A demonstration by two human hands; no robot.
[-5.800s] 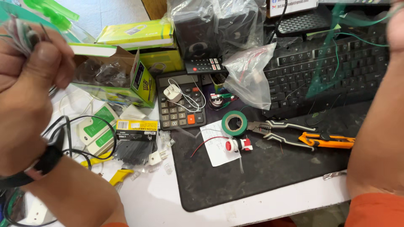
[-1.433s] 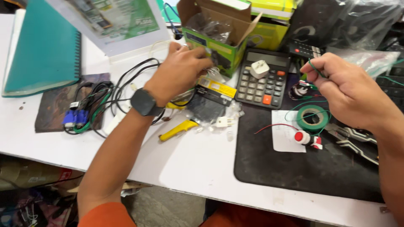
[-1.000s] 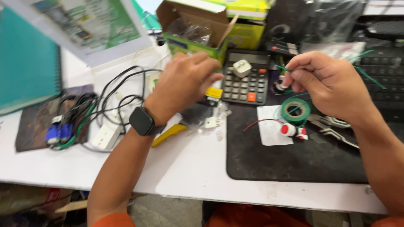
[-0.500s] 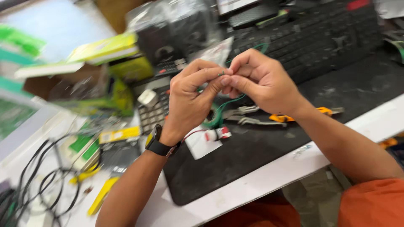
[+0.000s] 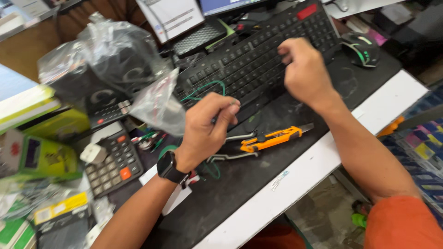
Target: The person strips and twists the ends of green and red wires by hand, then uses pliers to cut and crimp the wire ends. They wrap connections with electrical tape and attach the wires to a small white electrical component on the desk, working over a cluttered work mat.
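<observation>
The left hand [image 5: 207, 129] is curled so its fingertips are tucked away, and the thin green wire [image 5: 203, 86] vanishes into that grip, so no telling how it's pinched. The right hand [image 5: 307, 69] shows only its back, fingers hidden against the keyboard [image 5: 249, 60]. The pliers [image 5: 230, 157] are mostly buried under the left wrist. Over at 9 o'clock the boxes [image 5: 41, 157] are blurry and cut off by the edge.

A thin green wire [image 5: 203, 86] arches in a loop over the black keyboard [image 5: 258, 60], one end pinched in the closed left grip [image 5: 207, 127], the other running toward the right grip [image 5: 302, 69].
</observation>
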